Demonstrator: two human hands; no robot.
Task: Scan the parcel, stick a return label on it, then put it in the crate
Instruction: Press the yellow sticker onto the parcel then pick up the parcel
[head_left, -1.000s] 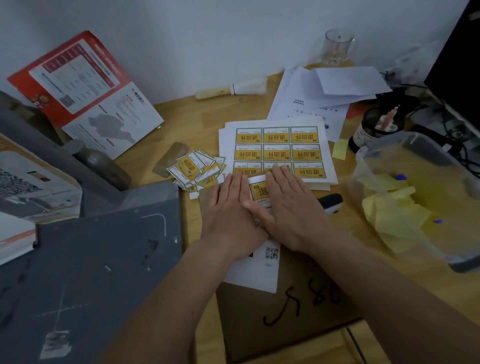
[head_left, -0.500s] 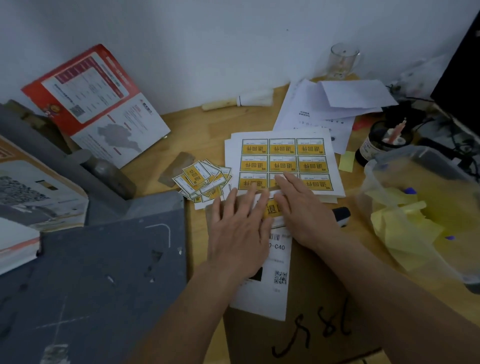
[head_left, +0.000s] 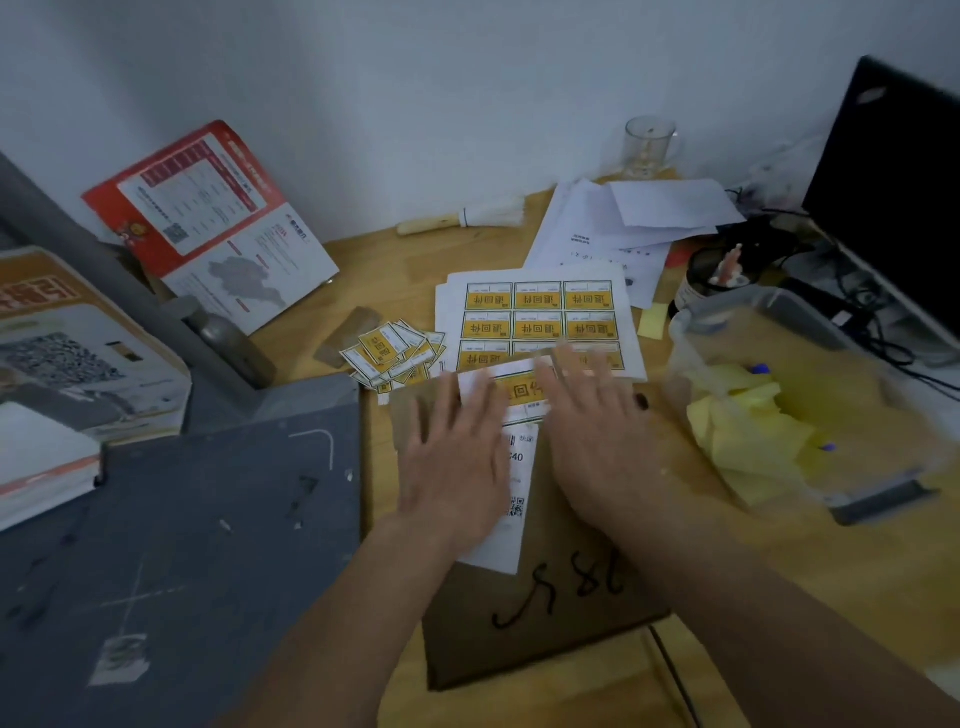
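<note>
Both hands have slid apart since a moment ago, uncovering the yellow return label (head_left: 519, 389) on the parcel (head_left: 545, 597). The left hand (head_left: 457, 457) and right hand (head_left: 597, 441) lie flat, fingers straight and released, grasping nothing.

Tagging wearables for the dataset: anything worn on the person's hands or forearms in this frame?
Nothing visible. Left hand and right hand are bare: no gloves, rings, watch or straps that this blurred frame shows. Both forearms are bare to the frame edge, no sleeves in view.
</note>
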